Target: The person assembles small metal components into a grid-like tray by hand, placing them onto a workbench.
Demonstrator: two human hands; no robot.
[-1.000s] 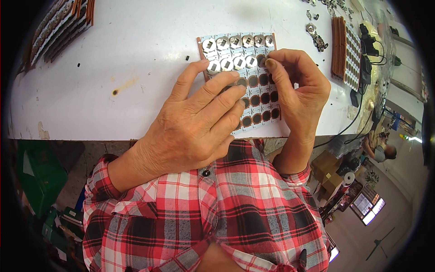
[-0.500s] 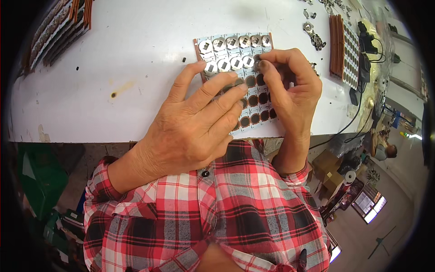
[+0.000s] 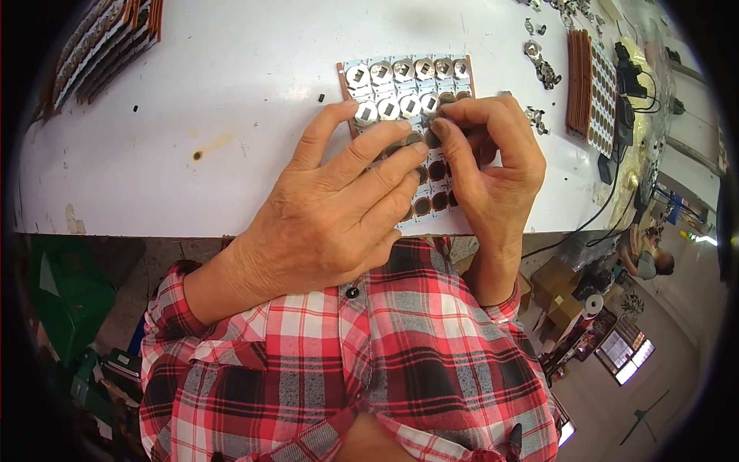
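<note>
A light-blue circuit board panel (image 3: 343, 86) with brown side edges lies on the white table. Silvery round metal clips (image 3: 381, 73), most with a small dark rectangle in the middle, fill its far rows. Nearer rows show dark round pads (image 3: 438, 170). My left hand (image 3: 323, 204) lies open across the panel's left part, fingers spread, covering several pads. Over the right part, at the end of the second row, my right hand (image 3: 500, 158) has its thumb and forefinger pinched together. Whatever is between those fingertips is hidden.
Stacked panels (image 3: 115, 50) stand at the far left, and another stack (image 3: 581, 85) at the right. Loose metal clips (image 3: 544, 69) lie scattered at the far right. Black cables (image 3: 608, 202) run past the table's right side. A small black piece (image 3: 321, 98) sits left of the panel.
My right hand's pinched fingertips have moved slightly left and nearer to me over the panel. My left hand stays nearly in place. The whole view has shifted a little.
</note>
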